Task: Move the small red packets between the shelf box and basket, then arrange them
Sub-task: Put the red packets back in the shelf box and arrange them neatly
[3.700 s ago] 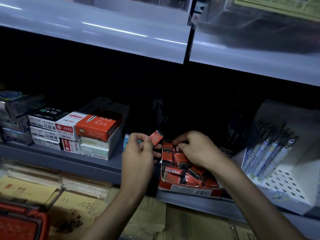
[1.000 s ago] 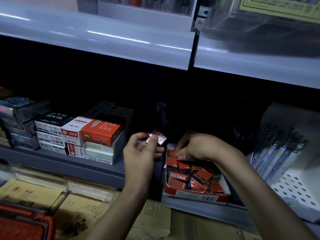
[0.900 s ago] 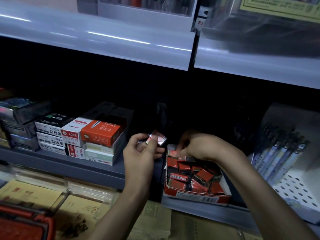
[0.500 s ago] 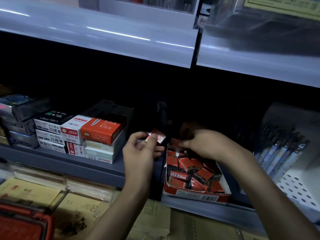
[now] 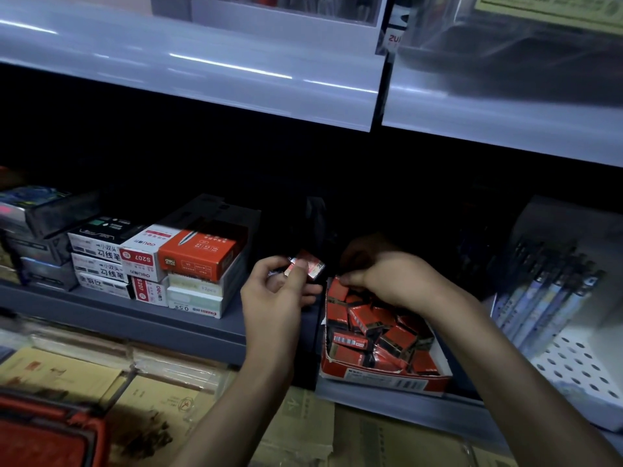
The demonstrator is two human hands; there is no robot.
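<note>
A red and white shelf box stands on the grey shelf, full of several small red packets lying jumbled. My left hand is just left of the box and pinches one small red packet between thumb and fingers. My right hand reaches over the back of the box with curled fingers, pinching at a packet in the back left corner. A corner of the red basket shows at the bottom left.
Stacked pen boxes sit on the shelf to the left. A white perforated stand with pens is at the right. A pale shelf front overhangs. Cardboard and paper packs lie below the shelf.
My right hand has shifted slightly back and left over the rear of the box. My left hand still holds its packet in nearly the same place.
</note>
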